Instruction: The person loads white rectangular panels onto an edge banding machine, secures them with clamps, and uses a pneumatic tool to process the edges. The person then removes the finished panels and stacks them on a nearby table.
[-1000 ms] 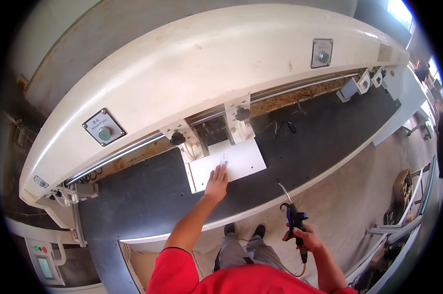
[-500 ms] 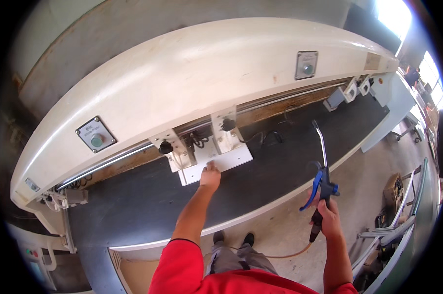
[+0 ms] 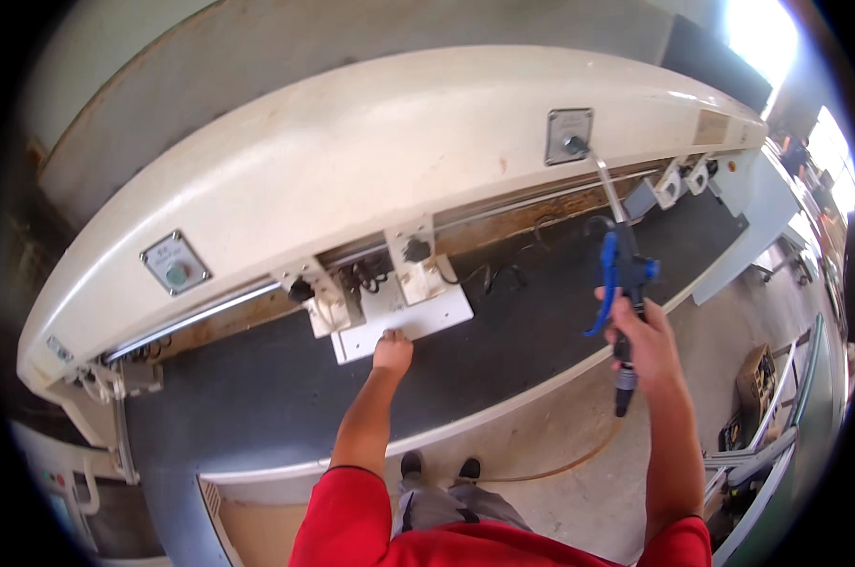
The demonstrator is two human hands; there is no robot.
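Note:
My right hand (image 3: 643,335) is wrapped round the grip of a blue and black air blow gun (image 3: 628,269). Its long metal nozzle (image 3: 609,184) points up and away, and the tip overlaps the button on the right-hand button panel (image 3: 570,135); I cannot tell whether they touch. At the front edge of a white plate (image 3: 437,314), my left hand (image 3: 393,352) is closed with its fingers curled onto the edge. The plate sits under two white brackets with black knobs (image 3: 416,250), low over the dark table. The left thumb is hidden.
A long cream machine beam (image 3: 352,142) spans the table (image 3: 257,406), with another button panel (image 3: 175,263) at left. More brackets (image 3: 671,184) hang at the far right. A hose (image 3: 550,472) curves near the floor. A metal-framed rack (image 3: 777,435) stands at right.
My right hand has raised the blow gun up and forward, bringing its nozzle over the right button panel. My left hand has drawn back to the plate's front edge, its fingers more curled.

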